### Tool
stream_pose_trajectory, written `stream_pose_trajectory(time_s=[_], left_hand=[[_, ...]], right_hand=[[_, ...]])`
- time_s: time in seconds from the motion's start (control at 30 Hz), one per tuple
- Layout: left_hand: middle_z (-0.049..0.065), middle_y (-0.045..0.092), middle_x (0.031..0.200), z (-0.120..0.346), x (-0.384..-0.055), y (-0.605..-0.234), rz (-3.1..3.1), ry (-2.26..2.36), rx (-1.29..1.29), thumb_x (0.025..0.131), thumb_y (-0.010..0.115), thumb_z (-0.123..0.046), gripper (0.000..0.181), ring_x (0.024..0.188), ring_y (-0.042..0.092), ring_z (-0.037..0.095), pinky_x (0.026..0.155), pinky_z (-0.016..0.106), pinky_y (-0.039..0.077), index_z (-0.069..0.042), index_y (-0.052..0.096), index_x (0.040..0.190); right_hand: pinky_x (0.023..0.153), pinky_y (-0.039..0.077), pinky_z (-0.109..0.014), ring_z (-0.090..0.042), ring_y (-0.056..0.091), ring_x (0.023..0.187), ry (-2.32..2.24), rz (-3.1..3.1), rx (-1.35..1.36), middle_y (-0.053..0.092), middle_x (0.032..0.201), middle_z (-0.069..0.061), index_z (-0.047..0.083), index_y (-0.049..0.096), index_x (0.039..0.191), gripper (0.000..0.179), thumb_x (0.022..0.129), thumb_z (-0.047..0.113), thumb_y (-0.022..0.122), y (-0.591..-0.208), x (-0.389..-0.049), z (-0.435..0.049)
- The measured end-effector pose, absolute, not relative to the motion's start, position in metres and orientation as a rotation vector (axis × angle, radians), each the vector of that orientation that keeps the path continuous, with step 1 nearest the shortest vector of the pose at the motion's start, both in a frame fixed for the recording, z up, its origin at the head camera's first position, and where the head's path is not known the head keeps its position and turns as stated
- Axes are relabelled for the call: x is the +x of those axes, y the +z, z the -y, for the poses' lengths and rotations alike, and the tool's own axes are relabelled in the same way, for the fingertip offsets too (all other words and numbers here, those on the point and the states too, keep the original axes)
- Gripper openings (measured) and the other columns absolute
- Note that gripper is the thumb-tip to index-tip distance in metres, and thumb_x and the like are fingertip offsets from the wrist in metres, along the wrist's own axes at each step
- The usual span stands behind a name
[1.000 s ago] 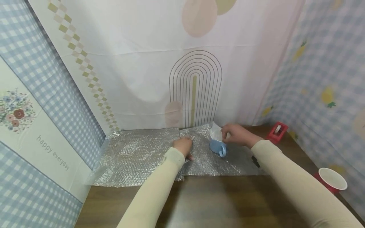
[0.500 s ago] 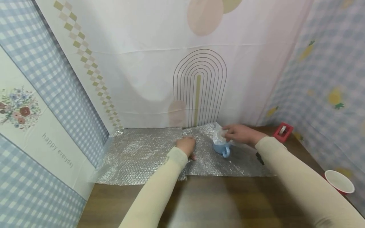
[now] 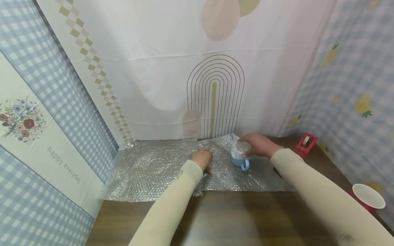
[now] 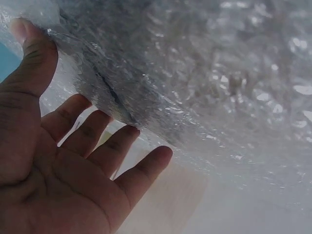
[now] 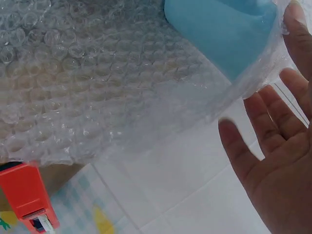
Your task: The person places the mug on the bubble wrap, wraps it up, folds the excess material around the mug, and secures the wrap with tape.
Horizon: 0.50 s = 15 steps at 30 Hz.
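A light blue mug (image 3: 237,162) lies on the right-hand sheet of bubble wrap (image 3: 218,181), its handle toward the front. One flap of that wrap comes up over the mug from the back. My right hand (image 3: 261,145) holds this flap at the mug, thumb and fingers on either side of the wrap's folded edge (image 5: 256,78). Seen from the right wrist, clear bubbles surround the mug's smooth blue side (image 5: 224,29). My left hand (image 3: 201,159) rests on the wrap where the two sheets meet; its fingers (image 4: 117,146) are loosely extended with the fingertips at the wrap.
Another bubble wrap sheet (image 3: 150,167) covers the left of the wooden table (image 3: 234,218). A red tape dispenser (image 3: 305,145) stands at the back right. Farther right is a red cup with a white rim (image 3: 368,196). Printed cloth (image 3: 154,68) hangs behind and at both sides.
My right hand has brought the wrap flap down and forward over the mug, its grasp spreading from a pinch at the flap to around it. The left hand has stayed in place.
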<state>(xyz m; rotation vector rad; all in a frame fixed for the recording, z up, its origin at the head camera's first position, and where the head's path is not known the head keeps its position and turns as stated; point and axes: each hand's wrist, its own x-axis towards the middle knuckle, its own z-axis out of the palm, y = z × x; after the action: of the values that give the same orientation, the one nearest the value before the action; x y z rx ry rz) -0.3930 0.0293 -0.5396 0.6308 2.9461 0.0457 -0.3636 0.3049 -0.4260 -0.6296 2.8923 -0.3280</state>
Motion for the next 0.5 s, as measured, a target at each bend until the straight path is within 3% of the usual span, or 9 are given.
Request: stream_pose_trajectory(time_s=[0.17,0.3,0.5], left_hand=[[0.005,0.073,0.152,-0.028,-0.404,-0.554,-2.949,0.054,0.656,0.066,0.103,-0.056,0.079,0.129,0.076,0.032,0.107,0.06,0.066,-0.02,0.081,0.132],[0.008,0.063,0.168,-0.027,-0.388,-0.533,-2.955,0.002,0.644,0.069,0.103,-0.056,0.09,0.152,0.064,0.037,0.124,0.067,0.053,-0.018,0.076,0.145],[0.016,0.055,0.168,-0.022,-0.365,-0.508,-2.982,0.037,0.619,0.07,0.1,-0.059,0.111,0.152,0.058,0.044,0.124,0.061,0.055,-0.02,0.059,0.165]], right_hand=[[0.126,0.049,-0.067,-0.054,0.059,0.15,-0.319,-2.876,-0.616,0.064,0.161,-0.03,0.001,0.068,0.154,0.076,0.089,0.027,0.097,-0.42,-0.363,-0.301],[0.121,0.054,-0.067,-0.053,0.066,0.143,-0.337,-2.886,-0.634,0.069,0.155,-0.03,0.002,0.069,0.152,0.078,0.084,0.025,0.1,-0.416,-0.365,-0.298],[0.123,0.053,-0.067,-0.052,0.064,0.145,-0.289,-2.889,-0.644,0.067,0.158,-0.027,0.005,0.07,0.151,0.078,0.083,0.027,0.101,-0.418,-0.365,-0.297]])
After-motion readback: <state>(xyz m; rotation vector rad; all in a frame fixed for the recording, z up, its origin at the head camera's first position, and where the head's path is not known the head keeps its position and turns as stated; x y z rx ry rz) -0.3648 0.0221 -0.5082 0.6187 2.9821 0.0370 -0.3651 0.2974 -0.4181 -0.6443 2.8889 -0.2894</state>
